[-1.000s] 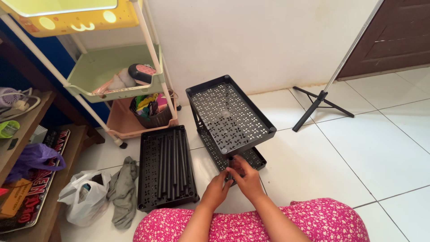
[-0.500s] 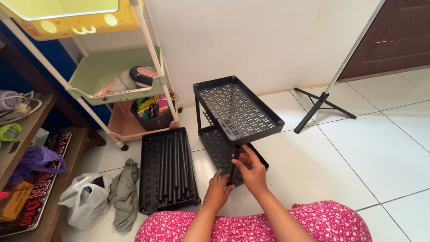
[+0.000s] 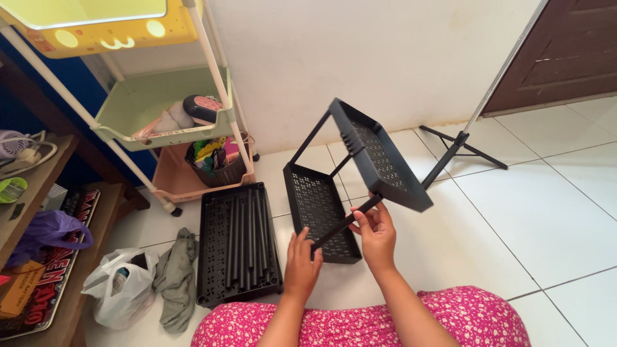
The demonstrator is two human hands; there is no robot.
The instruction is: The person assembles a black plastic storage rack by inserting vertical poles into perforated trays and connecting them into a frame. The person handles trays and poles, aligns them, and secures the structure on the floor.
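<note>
Your right hand (image 3: 378, 234) has its grip closed around a thin black plastic post (image 3: 345, 222), fingers wrapped near the post's upper end, just under the tilted upper black perforated plastic shelf tray (image 3: 380, 155). Your left hand (image 3: 301, 262) rests against the lower end of the same post, fingers half curled and touching it; whether they close fully around it you cannot tell from here.

The upper tray stands tipped steeply, its near edge high and its far long edge leaning toward the white wall (image 3: 360, 58). Two more black posts join it to the lower black perforated plastic tray (image 3: 318, 209), which lies flat on the white tiled floor (image 3: 514, 218) right in front of your knees.

Just left of that lower tray, a third black plastic tray (image 3: 212, 244) lies on the floor, with a row of loose black posts (image 3: 247, 234) laid lengthwise in it. Left of it again lies a crumpled grey cloth (image 3: 177, 276), touching a white plastic bag (image 3: 119, 286).

Toward the far left corner of the floor stands a pastel rolling cart with white poles (image 3: 212, 71), its green middle tier holding small items and its pink bottom tier a dark basket (image 3: 215, 168). A black tripod foot (image 3: 459, 151) stands on the floor near the wall, right of the trays. Your pink patterned lap (image 3: 463, 318) fills the near edge.
</note>
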